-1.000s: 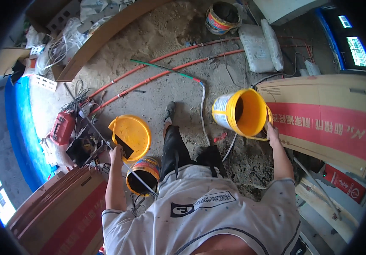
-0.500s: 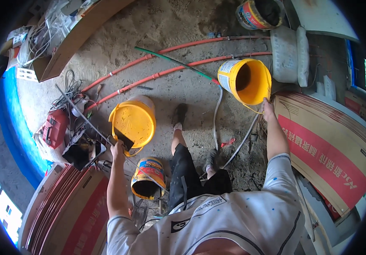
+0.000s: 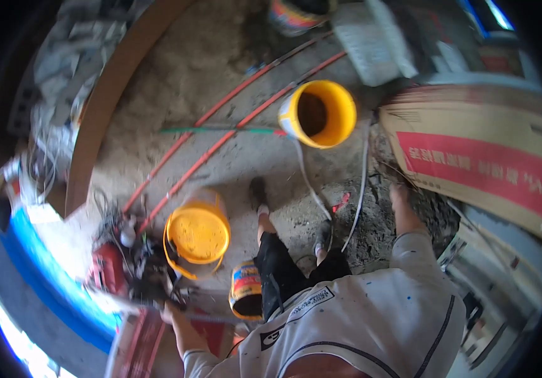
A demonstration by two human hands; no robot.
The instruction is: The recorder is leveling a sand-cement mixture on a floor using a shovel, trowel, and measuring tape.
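Yellow bucket (image 3: pixel 197 233) stands on sandy concrete floor (image 3: pixel 220 75).

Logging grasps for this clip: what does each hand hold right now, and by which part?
Nothing, it seems. The right hand is off the open yellow bucket, near the cardboard box. The left hand is too blurred to tell.

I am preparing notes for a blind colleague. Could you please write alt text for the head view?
Seen from above, a person stands on a sandy concrete floor, left hand low beside a lidded yellow plastic bucket, right hand stretched toward a large cardboard box. An open yellow bucket lies near two red pipes.
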